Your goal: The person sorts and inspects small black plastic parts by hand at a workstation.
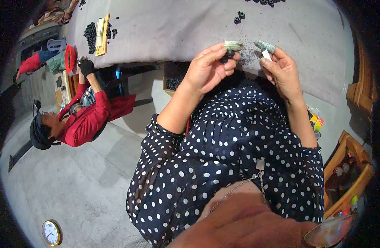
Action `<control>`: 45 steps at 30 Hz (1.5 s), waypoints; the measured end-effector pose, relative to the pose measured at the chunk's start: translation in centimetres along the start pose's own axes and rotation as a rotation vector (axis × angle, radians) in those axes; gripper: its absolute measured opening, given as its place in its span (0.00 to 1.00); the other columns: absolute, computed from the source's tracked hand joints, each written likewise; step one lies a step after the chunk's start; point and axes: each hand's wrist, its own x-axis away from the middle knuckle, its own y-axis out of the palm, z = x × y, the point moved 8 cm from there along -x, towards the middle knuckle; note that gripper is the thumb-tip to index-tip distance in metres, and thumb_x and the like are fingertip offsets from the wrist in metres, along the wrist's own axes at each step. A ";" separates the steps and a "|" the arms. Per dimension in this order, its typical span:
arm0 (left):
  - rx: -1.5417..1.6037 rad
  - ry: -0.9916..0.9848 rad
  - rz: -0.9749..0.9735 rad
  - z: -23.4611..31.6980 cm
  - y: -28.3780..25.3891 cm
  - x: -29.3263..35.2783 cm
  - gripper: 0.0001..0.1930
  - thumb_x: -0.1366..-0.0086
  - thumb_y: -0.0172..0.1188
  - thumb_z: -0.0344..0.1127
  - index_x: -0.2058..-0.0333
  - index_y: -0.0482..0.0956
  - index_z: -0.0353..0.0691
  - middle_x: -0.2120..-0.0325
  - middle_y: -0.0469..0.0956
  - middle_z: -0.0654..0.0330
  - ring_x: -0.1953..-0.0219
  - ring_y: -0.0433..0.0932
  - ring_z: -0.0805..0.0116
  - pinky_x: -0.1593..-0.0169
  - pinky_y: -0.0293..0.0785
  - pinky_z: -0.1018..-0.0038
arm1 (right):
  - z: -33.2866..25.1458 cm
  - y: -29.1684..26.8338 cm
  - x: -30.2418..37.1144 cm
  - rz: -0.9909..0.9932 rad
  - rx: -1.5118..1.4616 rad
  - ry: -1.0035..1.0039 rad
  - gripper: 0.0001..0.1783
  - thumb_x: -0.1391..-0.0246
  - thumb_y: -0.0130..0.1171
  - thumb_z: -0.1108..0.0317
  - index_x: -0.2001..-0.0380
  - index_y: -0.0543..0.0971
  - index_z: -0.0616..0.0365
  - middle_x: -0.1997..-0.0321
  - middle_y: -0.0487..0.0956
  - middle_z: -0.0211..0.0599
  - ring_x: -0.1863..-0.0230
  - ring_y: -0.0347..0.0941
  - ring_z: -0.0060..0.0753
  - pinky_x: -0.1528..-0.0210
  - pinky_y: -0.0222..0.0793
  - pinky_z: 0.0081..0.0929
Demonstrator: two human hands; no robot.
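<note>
My left hand is raised over the edge of the grey table, its fingers closed on a small black round part. A green cloth cot covers one fingertip. My right hand is just to the right, also with a green cot on a finger, and it pinches a small white piece. The two hands are a short gap apart. Below them is my dark blue dress with white dots.
Piles of small black round parts lie on the table at the far left, and a few at the top. A person in red sits at the left. A box of black parts sits under the table. A wooden rack stands at right.
</note>
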 end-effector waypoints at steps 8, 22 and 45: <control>-0.015 -0.008 0.069 -0.3 -0.1 0.1 0.14 0.33 0.46 0.34 0.54 0.71 0.31 0.65 0.75 0.56 0.72 0.68 0.74 0.68 0.66 0.77 | 0.1 -0.3 0.1 0.009 0.027 -0.003 0.16 0.47 0.59 0.69 0.56 0.74 0.61 0.76 0.73 0.21 0.85 0.60 0.07 0.86 0.51 0.07; -0.091 0.087 0.134 2.6 -2.3 -2.2 0.13 0.37 0.49 0.28 0.56 0.71 0.27 0.67 0.75 0.54 0.72 0.68 0.73 0.69 0.68 0.79 | 0.1 -0.5 0.0 -0.008 0.014 0.005 0.15 0.47 0.58 0.69 0.56 0.74 0.61 0.77 0.73 0.20 0.85 0.60 0.06 0.86 0.51 0.07; -2.077 0.899 0.006 5.4 5.4 -9.7 0.09 0.43 0.57 0.36 0.70 0.69 0.37 0.75 0.72 0.50 0.72 0.74 0.48 0.70 0.72 0.59 | 0.6 -0.6 -0.8 -0.024 0.003 0.046 0.17 0.47 0.58 0.70 0.54 0.74 0.61 0.75 0.73 0.20 0.84 0.59 0.07 0.83 0.51 0.07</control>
